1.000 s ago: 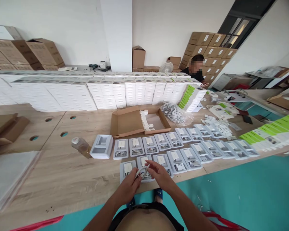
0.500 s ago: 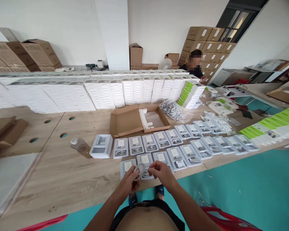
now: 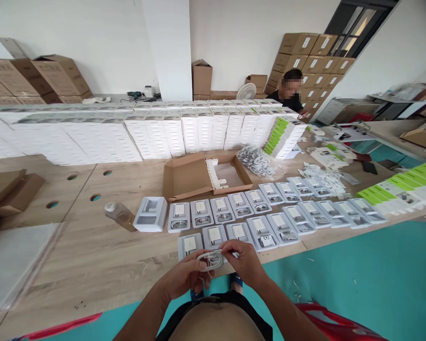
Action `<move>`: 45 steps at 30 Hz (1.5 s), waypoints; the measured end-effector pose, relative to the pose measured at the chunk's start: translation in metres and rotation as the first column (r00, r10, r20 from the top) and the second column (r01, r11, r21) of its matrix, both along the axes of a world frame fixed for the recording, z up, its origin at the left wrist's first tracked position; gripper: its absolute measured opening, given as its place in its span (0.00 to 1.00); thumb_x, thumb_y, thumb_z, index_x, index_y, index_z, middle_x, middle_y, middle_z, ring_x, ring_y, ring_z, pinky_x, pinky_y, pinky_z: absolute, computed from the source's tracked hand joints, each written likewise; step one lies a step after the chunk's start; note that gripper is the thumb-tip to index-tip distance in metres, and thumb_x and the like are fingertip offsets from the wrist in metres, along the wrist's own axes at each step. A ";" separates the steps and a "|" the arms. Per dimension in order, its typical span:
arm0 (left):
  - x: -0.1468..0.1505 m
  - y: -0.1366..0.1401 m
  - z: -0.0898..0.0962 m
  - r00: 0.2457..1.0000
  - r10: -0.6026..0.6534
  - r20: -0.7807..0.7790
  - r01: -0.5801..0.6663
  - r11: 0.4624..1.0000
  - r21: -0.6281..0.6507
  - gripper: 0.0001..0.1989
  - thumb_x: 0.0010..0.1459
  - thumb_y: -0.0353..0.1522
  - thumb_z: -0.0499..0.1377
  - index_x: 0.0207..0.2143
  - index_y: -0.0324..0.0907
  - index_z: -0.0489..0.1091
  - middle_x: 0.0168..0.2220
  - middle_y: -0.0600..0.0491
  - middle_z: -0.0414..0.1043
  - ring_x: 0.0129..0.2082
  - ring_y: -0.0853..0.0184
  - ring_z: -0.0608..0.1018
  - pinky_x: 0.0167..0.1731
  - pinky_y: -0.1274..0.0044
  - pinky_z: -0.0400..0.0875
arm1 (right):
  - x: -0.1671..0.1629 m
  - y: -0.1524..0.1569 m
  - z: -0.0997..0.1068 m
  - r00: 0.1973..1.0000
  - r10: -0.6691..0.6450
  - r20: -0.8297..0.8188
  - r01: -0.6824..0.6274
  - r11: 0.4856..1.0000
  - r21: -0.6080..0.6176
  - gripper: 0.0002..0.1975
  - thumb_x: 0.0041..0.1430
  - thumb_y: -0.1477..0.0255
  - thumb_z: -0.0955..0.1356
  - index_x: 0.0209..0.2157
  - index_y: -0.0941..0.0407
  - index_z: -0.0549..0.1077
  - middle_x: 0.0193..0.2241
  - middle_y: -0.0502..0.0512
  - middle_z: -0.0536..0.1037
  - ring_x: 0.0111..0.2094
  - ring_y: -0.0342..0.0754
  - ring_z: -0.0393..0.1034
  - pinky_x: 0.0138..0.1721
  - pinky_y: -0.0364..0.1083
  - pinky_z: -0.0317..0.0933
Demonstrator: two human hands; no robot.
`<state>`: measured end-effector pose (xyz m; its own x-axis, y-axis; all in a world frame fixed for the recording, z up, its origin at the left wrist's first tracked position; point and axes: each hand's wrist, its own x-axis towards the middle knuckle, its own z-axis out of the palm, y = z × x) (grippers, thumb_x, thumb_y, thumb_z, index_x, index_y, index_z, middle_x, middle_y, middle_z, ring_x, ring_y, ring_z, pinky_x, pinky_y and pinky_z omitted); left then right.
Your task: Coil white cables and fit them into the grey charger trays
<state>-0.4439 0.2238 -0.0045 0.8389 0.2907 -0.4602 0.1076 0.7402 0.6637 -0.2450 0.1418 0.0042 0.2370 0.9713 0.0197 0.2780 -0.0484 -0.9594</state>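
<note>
A coiled white charging cable (image 3: 210, 261) hangs over the table's front edge, gripped at its left side between the thumb and fingers of my left hand (image 3: 188, 273). At the coil's right end, the fingertips of my right hand (image 3: 242, 259) pinch part of the same cable. Just beyond my hands is the near row of pale plastic trays, where one tray (image 3: 180, 243) holds a white charger block (image 3: 190, 244). My hands partly cover the lower compartments of the nearest trays. Farther trays in the back row contain both a charger and a coiled cable (image 3: 179, 224).
An open cardboard box (image 3: 188, 179) lies behind the trays, beside a heap of bagged cables (image 3: 257, 161). Left of them stand stacked empty trays (image 3: 149, 214) and a clear bottle (image 3: 119, 215). White boxes (image 3: 156, 135) form a wall behind; a person (image 3: 289, 97) is beyond it.
My left hand has turned and lowered the coil, which now lies flatter. My right hand has closed onto its right end. The view has shifted slightly.
</note>
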 end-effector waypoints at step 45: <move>0.021 -0.010 -0.040 0.903 0.402 -0.152 -0.202 0.710 0.675 0.16 0.63 0.39 0.49 0.46 0.42 0.68 0.31 0.53 0.75 0.31 0.64 0.76 0.33 0.74 0.71 | -0.047 0.015 -0.045 0.911 -0.237 -0.338 0.107 0.926 -0.361 0.12 0.52 0.61 0.67 0.26 0.55 0.65 0.18 0.49 0.74 0.17 0.44 0.67 0.18 0.41 0.55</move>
